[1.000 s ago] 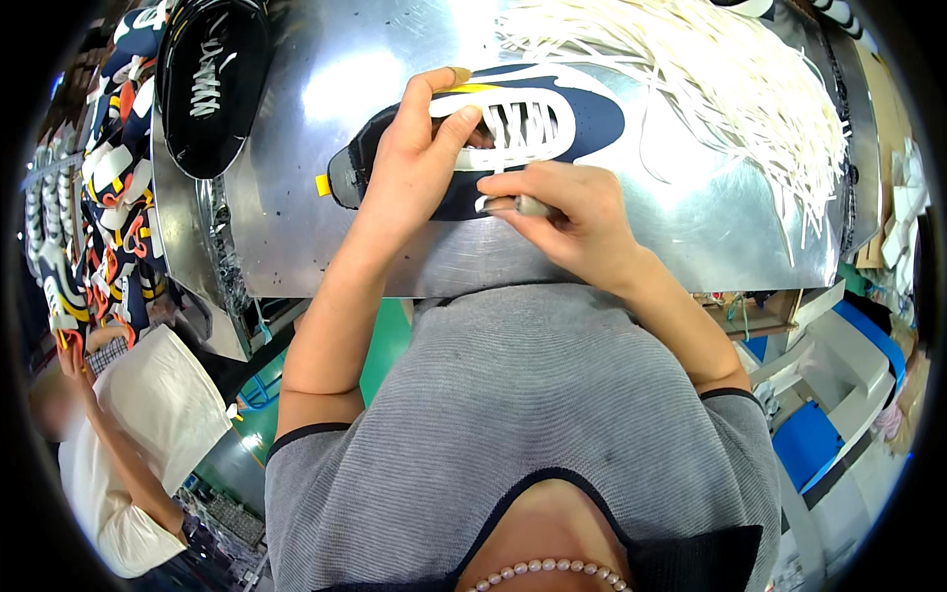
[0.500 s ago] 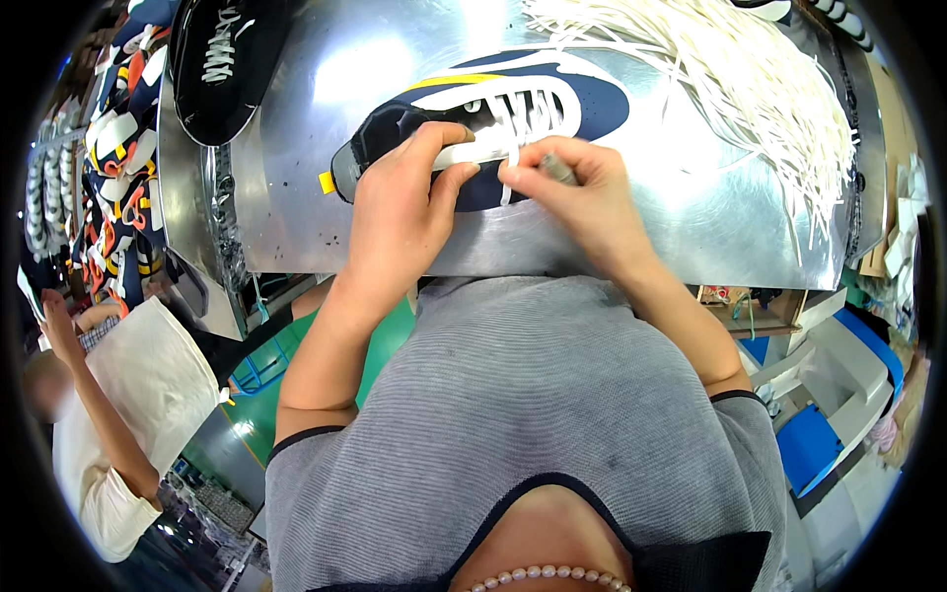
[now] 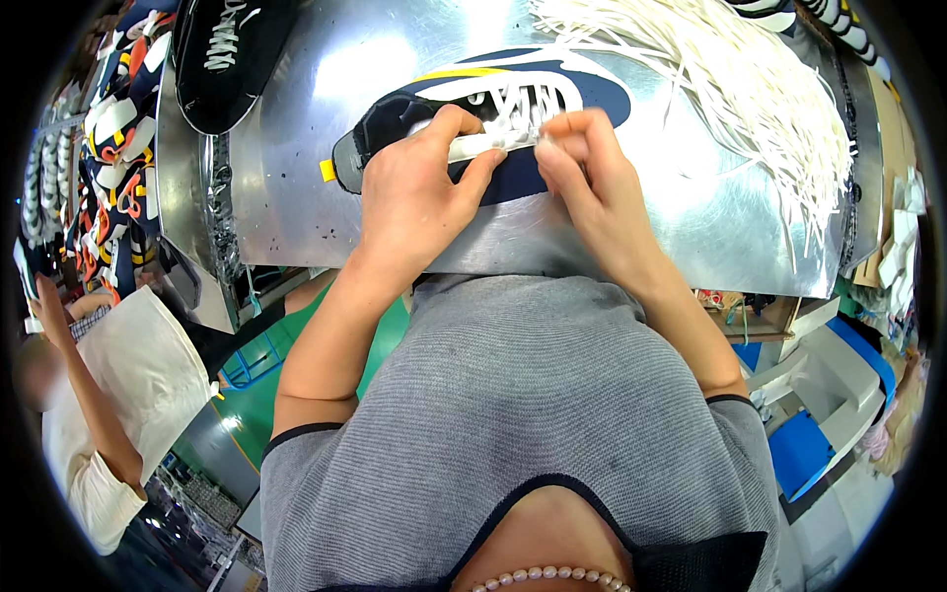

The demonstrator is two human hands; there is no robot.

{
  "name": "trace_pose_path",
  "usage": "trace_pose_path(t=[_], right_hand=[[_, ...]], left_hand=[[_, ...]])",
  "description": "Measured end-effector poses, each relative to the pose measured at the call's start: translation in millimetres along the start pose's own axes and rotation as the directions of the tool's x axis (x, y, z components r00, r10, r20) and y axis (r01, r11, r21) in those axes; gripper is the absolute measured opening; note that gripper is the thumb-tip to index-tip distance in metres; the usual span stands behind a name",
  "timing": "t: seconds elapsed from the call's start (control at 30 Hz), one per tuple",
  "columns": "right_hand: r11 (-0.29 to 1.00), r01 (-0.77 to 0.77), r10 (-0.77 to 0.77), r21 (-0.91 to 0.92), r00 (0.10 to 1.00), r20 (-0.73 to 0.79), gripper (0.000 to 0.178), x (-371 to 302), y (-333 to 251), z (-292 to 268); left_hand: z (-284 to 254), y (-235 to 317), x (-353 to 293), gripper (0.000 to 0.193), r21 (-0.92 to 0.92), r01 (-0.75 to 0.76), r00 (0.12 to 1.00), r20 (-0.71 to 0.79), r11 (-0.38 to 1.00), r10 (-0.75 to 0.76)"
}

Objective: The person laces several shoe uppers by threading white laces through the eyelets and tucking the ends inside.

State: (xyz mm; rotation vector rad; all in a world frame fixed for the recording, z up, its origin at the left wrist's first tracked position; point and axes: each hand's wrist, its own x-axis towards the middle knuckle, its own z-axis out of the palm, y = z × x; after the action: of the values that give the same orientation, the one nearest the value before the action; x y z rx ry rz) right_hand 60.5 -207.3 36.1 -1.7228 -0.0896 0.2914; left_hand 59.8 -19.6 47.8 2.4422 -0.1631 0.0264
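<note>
The navy shoe upper (image 3: 552,94) w/ white and yellow stripes is lying flat on the shiny metal worktop (image 3: 326,168), just in front of the person, w/ both hands working on its lacing area. The left hand (image 3: 414,197) is pressing down on the upper, thumb and fingers closing on a white lace (image 3: 473,148), while the right hand (image 3: 592,173) is pinching the same lace's end btwn its fingertips. A big heap of loose white laces (image 3: 750,89) is lying to the right on the worktop, a black upper (image 3: 222,54) at far left, and another person in a white top (image 3: 118,395) is standing lower left.
</note>
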Motion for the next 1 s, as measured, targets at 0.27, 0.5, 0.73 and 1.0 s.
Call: trace_pose_path(t=[0.27, 0.5, 0.73, 1.0], right_hand=[[0.974, -0.039, 0.052, -0.223, 0.997, 0.053, 0.019, -6.4, 4.9, -2.4], [0.985, -0.124, 0.129, -0.116, 0.991, 0.037, 0.018, 16.8, 6.1, 15.5], [0.918, -0.115, 0.182, -0.380, 0.972, 0.147, 0.015, 11.1, -26.3, -52.8], [0.932, 0.250, -0.312, -0.263, 0.922, -0.228, 0.020, 65.8, 30.8, -16.6]], left_hand=[[4.7, -4.7, 0.2, 0.021, 0.032, -0.119, 0.993, -0.024, 0.992, 0.120], [9.4, -11.7, -1.0, 0.023, 0.135, -0.447, 0.892, -0.011, 0.884, 0.452], [10.5, -11.6, -13.2, 0.038, -0.016, -0.265, 0.960, -0.099, 0.964, 0.262], [-6.1, -3.8, -4.7, 0.034, -0.090, -0.184, 0.952, 0.230, 0.979, 0.201]])
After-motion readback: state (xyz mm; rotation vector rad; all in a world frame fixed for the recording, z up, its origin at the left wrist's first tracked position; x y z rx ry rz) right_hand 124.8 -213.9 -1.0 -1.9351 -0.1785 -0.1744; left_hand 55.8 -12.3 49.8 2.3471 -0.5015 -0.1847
